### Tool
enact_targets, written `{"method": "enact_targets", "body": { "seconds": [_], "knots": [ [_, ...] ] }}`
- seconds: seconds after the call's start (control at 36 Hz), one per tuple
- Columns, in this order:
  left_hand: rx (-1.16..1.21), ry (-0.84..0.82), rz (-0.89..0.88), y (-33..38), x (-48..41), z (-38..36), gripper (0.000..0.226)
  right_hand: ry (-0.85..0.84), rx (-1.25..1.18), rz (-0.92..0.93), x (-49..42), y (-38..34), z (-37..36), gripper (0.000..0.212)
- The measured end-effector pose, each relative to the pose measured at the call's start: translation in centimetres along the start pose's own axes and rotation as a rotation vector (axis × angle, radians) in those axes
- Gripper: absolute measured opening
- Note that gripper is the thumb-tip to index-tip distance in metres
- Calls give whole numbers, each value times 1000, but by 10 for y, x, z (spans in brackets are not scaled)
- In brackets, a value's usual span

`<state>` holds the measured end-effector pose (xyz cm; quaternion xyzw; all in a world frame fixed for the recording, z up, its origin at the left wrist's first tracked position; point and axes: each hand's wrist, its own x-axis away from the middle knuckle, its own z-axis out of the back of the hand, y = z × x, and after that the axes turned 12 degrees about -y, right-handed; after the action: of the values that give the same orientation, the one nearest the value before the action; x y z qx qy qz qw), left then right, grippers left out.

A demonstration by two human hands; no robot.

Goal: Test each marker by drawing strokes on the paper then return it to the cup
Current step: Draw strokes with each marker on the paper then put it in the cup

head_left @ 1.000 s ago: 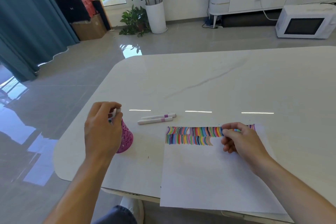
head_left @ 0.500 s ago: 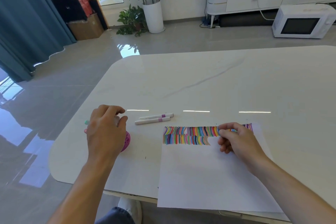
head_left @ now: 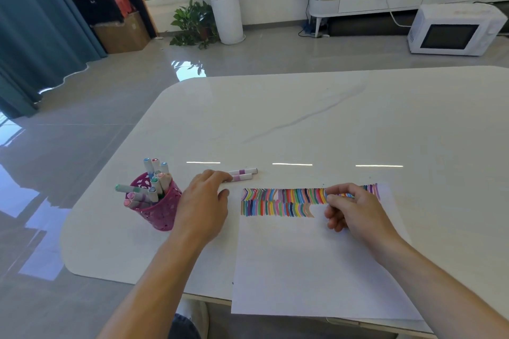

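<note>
two markers (head_left: 243, 172) lie left-right just past the left hand (head_left: 202, 206), which is nearer, fingers loose and empty; right hand (head_left: 355, 209) curled, contents unclear.

Just left of the paper (head_left: 303, 270), the left hand (head_left: 202, 201) covers the near ends of the two loose markers (head_left: 243, 174), so whether its fingertips pinch them or only touch them cannot be told. At the paper's far edge the right hand (head_left: 355, 209) hides part of the coloured strokes (head_left: 275, 201) under curled fingers. Whether they pinch anything is unclear, and its forearm covers the paper's near right corner. Farther left of the paper, the cup (head_left: 161, 212) hides the lower bodies of its markers (head_left: 154, 173), and the table (head_left: 303, 124) is cut off by the picture's right edge.
</note>
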<state>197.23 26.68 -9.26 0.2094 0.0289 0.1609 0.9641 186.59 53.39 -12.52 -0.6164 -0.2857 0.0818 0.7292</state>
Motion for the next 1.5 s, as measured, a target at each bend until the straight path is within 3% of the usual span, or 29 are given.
{"method": "enact_targets", "body": {
  "seconds": [0.14, 0.31, 0.47, 1.0, 1.22, 1.36, 1.5],
  "knots": [
    [-6, -105, 32, 1, -6, -11, 46, -4, -4, 2, -1, 1, 0, 9],
    [-63, -197, 58, 3, -11, -19, 50, -11, -2, 8, 0, 2, 0, 9],
    [-117, -170, 29, -1, -12, -23, 59, -16, -2, 6, 1, 1, -1, 9],
    [-189, -109, 155, -7, -14, -22, 20, -26, 7, 5, 1, 0, -1, 9],
    [-158, -109, 208, -2, -13, -22, 24, -33, 12, 1, 1, 0, 0, 9],
    [-18, -43, 226, 2, -16, -20, 12, -35, 34, 3, 2, 0, -1, 10],
    [186, -17, 98, 16, -17, -19, 19, -41, 82, 15, 1, -3, -4, 9]
  ]
}}
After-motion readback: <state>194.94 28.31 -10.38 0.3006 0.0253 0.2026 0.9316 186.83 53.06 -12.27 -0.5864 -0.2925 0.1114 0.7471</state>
